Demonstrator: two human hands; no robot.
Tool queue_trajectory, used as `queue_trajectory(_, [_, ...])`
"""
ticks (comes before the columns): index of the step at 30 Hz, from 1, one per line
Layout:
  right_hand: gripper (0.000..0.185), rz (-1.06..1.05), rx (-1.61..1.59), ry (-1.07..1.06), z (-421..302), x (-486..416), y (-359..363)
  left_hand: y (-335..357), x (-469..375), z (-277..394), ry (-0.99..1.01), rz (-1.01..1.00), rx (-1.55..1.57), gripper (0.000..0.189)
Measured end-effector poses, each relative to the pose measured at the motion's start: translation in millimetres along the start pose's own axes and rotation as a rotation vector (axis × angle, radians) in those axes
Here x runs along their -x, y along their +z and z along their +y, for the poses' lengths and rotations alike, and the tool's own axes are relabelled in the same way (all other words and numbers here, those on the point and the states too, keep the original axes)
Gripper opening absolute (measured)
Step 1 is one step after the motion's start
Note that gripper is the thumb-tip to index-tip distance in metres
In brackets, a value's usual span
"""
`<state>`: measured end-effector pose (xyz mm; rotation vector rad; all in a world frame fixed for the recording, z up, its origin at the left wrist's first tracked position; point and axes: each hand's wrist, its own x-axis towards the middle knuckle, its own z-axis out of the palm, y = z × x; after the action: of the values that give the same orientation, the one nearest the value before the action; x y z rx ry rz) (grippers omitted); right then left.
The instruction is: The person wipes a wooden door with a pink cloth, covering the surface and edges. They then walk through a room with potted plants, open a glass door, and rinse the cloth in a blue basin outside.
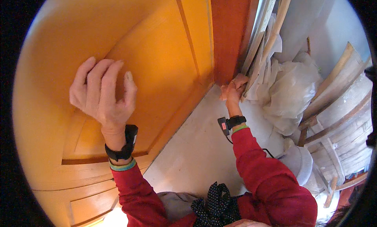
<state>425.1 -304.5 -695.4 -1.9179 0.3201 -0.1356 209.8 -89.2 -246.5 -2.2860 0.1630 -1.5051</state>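
Observation:
My left hand is raised in front of an orange-brown panelled wooden door. Its fingers are curled but apart, and nothing is in them; whether it touches the door cannot be told. Low down, my right hand reaches to the foot of the reddish-brown door frame. Its bent fingers are beside the lower ends of long wooden strips leaning upright there. What lies under those fingers is hidden, so a hold on a strip cannot be made out.
Crumpled, cloudy plastic sheeting is heaped right of the strips, before a pale wall. Farther right stand a weathered wooden board and a slatted wooden piece. Pale floor runs along the door's lower edge.

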Motion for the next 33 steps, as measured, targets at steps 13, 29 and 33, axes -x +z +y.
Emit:
queue_trajectory(13, [0.061,0.602,-0.217,-1.545,-432,30,-159,2,1,4,-0.064,0.048,0.027,0.015])
queue_trajectory(29, [0.051,0.421,0.415,-1.330,-343,23,-109,9,4,-2,-0.030,0.150,0.095,0.017])
queue_trajectory(33, [0.064,0.261,0.412,-1.236,-301,33,-100,12,5,-3,-0.028,0.168,0.108,0.019])
